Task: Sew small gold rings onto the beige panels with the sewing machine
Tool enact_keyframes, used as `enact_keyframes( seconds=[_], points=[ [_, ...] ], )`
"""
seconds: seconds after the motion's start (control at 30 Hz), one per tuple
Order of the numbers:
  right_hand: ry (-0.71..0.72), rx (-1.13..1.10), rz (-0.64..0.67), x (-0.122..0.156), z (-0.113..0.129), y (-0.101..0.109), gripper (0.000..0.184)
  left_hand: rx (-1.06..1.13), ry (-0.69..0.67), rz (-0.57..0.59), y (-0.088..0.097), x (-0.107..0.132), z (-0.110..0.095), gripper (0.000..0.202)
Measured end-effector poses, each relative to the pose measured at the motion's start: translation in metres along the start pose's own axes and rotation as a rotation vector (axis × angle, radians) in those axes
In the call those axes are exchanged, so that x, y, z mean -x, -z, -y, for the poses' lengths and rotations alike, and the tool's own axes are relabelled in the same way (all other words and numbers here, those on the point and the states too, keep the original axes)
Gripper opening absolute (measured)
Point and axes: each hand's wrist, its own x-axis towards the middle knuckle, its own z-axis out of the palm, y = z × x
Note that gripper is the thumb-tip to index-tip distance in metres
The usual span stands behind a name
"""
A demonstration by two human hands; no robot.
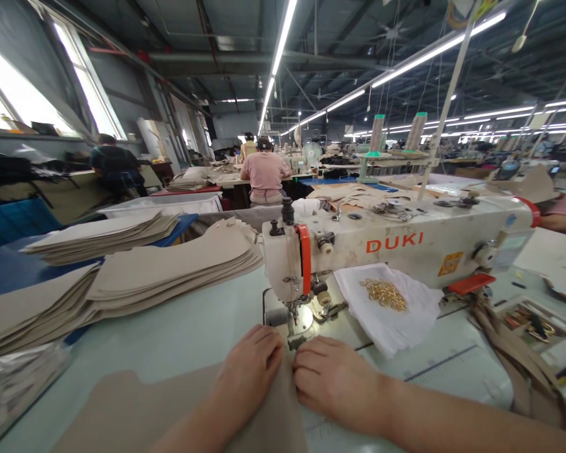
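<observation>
A flat beige fabric panel (170, 402) lies on the pale table and reaches up to the front of a sewing machine (339, 245) marked DUKI. My left hand (249, 371) rests on the panel just before the needle area, its fingers curled and closed on the fabric. At the panel's right edge, close to the presser foot (295, 314), my right hand (337, 380) is closed with bent fingers against the cloth. Both fingertips are partly hidden. A lamp lights the metal needle plate (304, 319).
Stacked beige panels (170, 270) lie to the left, beside a plastic bag (19, 384). Gold metal rings (384, 294) sit on a white cloth (391, 333) right of the needle. An open box (538, 327) of small parts is far right. Other people work further back.
</observation>
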Motion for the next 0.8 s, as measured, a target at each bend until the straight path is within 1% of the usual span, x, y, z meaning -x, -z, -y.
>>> enact_keyframes(
  seconds=[0.1,0.23,0.37,0.57,0.8],
  points=[
    [-0.099,-0.046,-0.019,-0.009,-0.003,-0.009,0.012,0.004,-0.019,-0.022,-0.001,0.001,0.0,0.021],
    [-0.161,-0.119,0.01,-0.011,-0.003,-0.01,0.01,0.004,-0.035,-0.045,-0.006,0.004,0.003,0.021],
    [-0.159,-0.149,0.004,-0.01,-0.003,-0.008,0.011,0.002,-0.061,-0.053,-0.01,0.007,0.006,0.021],
    [-0.129,-0.13,-0.008,-0.011,-0.004,-0.013,0.011,-0.006,-0.115,-0.09,-0.008,0.006,0.005,0.021],
    [-0.123,-0.11,-0.025,-0.011,-0.003,-0.015,0.012,-0.047,-0.105,-0.023,-0.008,0.006,0.006,0.021]
  ],
)
